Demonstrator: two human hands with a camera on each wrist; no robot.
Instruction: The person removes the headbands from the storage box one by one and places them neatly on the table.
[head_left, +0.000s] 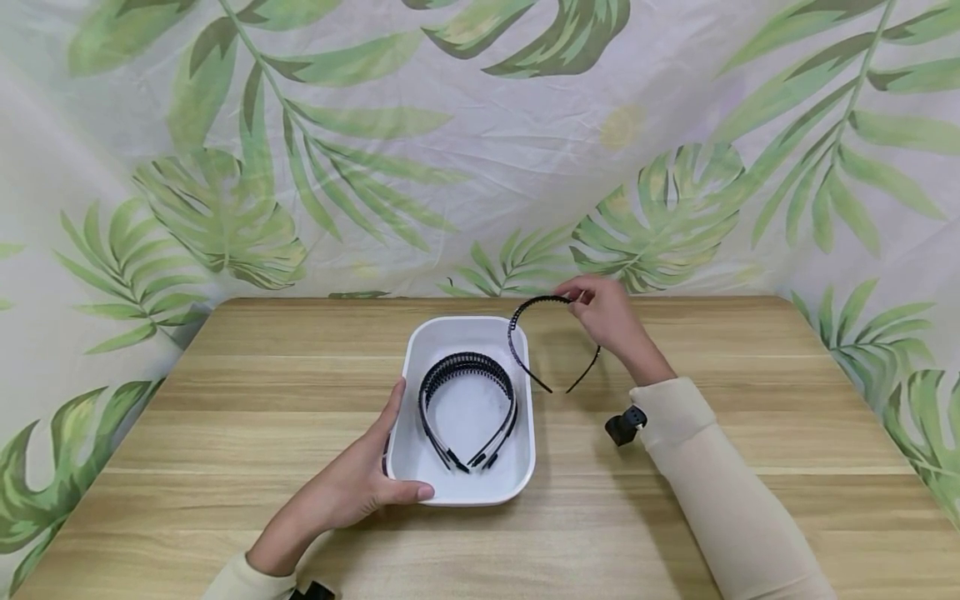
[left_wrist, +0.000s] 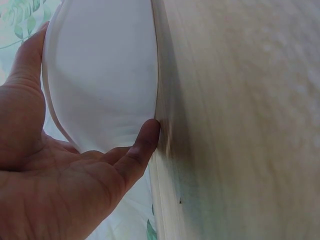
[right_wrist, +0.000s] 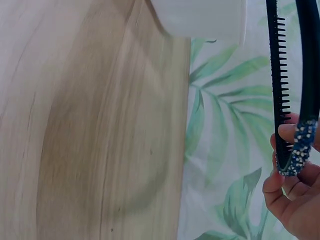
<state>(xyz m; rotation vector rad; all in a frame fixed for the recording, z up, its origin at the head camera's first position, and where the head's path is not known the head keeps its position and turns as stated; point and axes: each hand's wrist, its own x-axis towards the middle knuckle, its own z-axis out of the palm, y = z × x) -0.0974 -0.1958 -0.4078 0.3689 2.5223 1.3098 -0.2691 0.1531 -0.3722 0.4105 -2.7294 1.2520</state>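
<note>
A white rectangular plastic bin (head_left: 467, 417) with rounded corners stands on the wooden table. Several black toothed headbands (head_left: 467, 360) lie nested inside it, their ends toward the near side. My left hand (head_left: 358, 482) holds the bin at its near left corner, thumb on the front rim and fingers along the left side. In the left wrist view, fingers (left_wrist: 145, 140) reach round the bin's outer wall. Right of the bin, my right hand (head_left: 606, 315) pinches the top of another black headband (head_left: 512, 337), whose ends hang downward. Blue and white beads (right_wrist: 305, 137) cover part of this headband in the right wrist view.
The wood-grain table (head_left: 712, 350) extends to both sides of the bin. Behind it hangs a pale cloth (head_left: 510, 167) printed with green leaves. A small black wrist device (head_left: 625, 425) sits by the right cuff.
</note>
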